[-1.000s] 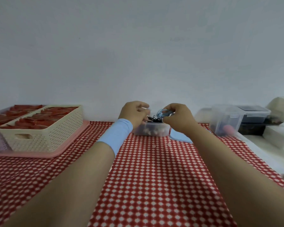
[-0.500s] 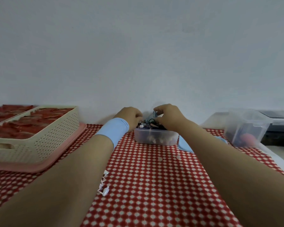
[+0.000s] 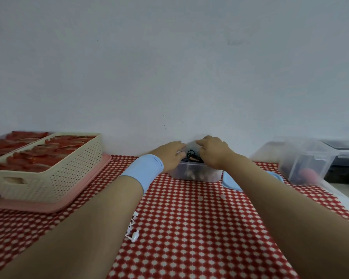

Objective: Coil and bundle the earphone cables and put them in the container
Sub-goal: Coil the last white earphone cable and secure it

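Note:
A small clear container (image 3: pixel 195 175) stands on the red checked cloth near the wall, with black earphone cables (image 3: pixel 191 154) sticking out of its top. My left hand (image 3: pixel 169 156), with a blue wristband, holds the container's left rim, fingers curled toward the cables. My right hand (image 3: pixel 214 152) lies over the container's top right, fingers curled down onto a cable bundle that they mostly hide. A loose white earphone cable (image 3: pixel 133 231) lies on the cloth beside my left forearm.
A blue lid (image 3: pixel 230 183) lies just right of the container. At the left stands a cream perforated basket (image 3: pixel 52 174) of red items on a pink tray (image 3: pixel 54 205). Clear storage bins (image 3: pixel 304 160) and a dark box (image 3: pixel 345 158) stand at the right.
My right hand has lowered the bluish cable bundle from above the container down into its top. My left hand stayed at the left rim. The view tilted down, which brought the white cable into sight.

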Demonstrator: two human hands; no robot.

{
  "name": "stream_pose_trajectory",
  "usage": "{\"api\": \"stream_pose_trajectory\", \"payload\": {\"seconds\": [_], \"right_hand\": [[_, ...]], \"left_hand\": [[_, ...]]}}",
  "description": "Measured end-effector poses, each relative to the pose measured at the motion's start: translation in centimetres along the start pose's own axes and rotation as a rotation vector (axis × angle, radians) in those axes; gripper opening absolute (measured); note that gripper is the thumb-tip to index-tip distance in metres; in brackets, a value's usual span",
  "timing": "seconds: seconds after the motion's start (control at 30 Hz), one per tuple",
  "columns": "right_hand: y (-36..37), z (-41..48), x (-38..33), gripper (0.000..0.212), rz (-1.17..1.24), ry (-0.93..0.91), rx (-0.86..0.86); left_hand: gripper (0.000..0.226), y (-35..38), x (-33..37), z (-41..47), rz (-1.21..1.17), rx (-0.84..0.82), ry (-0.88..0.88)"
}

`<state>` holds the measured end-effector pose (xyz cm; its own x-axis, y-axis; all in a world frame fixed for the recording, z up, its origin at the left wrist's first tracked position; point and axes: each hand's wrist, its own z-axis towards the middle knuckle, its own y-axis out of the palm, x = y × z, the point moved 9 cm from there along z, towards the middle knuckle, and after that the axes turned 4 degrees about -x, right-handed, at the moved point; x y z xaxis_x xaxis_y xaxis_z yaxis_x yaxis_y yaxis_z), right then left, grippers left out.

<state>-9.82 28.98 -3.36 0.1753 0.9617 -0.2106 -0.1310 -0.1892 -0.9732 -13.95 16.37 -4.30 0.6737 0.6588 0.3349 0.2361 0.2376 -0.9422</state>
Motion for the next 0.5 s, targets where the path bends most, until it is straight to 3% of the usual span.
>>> {"api": "stream_pose_trajectory", "payload": {"seconds": [0.2,0.37,0.5], "right_hand": [[1.2,-0.8,-0.7,0.04,-0.032,-0.006,-0.128],[-1.6,-1.4,-1.6,0.046,0.079,-0.061,0.083],[-3.0,-3.1,-5.6,0.037,0.206,-0.184,0.176]], "left_hand": [[0.051,-0.2,0.2,0.0,-0.011,0.012,0.0],[0.05,-2.5,-0.5,-1.8,-0.014,0.128,0.009],[0.032,-4.0,-2.0,-4.9,-0.06,0.203,-0.043]]}}
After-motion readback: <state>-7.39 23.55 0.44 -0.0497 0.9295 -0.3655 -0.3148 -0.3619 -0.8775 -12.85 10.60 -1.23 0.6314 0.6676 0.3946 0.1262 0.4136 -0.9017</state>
